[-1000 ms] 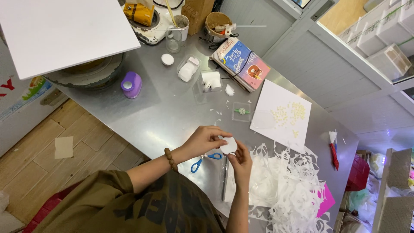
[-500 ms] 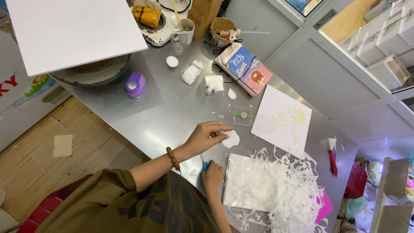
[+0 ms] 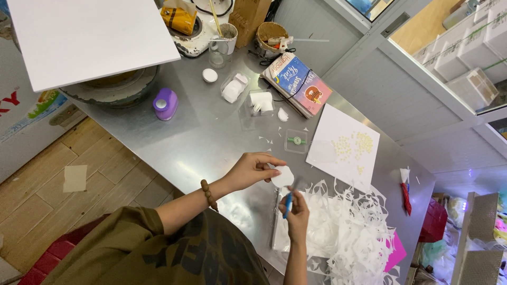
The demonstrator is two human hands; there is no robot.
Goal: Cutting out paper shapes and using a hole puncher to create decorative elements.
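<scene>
Head view, read from left to right. A large white board [image 3: 90, 39] overhangs the far left corner of the steel table [image 3: 211, 137], above a round grey basin [image 3: 113, 87]. Just right of it stands a purple paper punch [image 3: 165, 103]. Behind, a yellow-orange packet [image 3: 178, 18] lies on a white appliance, beside a clear cup [image 3: 224, 39] and a brown carton [image 3: 251, 18]. A small stack of booklets [image 3: 298, 84] with blue and pink covers, lettering not described, lies at an angle near the wall; below it sits a small clear box [image 3: 296, 141] with a green item inside.

At centre, the left hand [image 3: 252, 170], a bead bracelet at its wrist, pinches a small white paper piece [image 3: 283, 177] between closed fingertips, held just above the table. The right hand [image 3: 297, 211] is closed around blue-handled scissors [image 3: 288, 200], their blades blurred and meeting the paper's lower edge.

Further right: a white sheet [image 3: 343, 145] dotted with small yellow bits, a heap of white paper offcuts [image 3: 354, 237], a pink sheet [image 3: 395, 252] beneath it, and a red-handled tool [image 3: 405, 192].

Risk, as a judgement: the left fingertips lie close to the blades, so a hasty snip could nick them; the small piece could also slip and vanish among the offcuts.
</scene>
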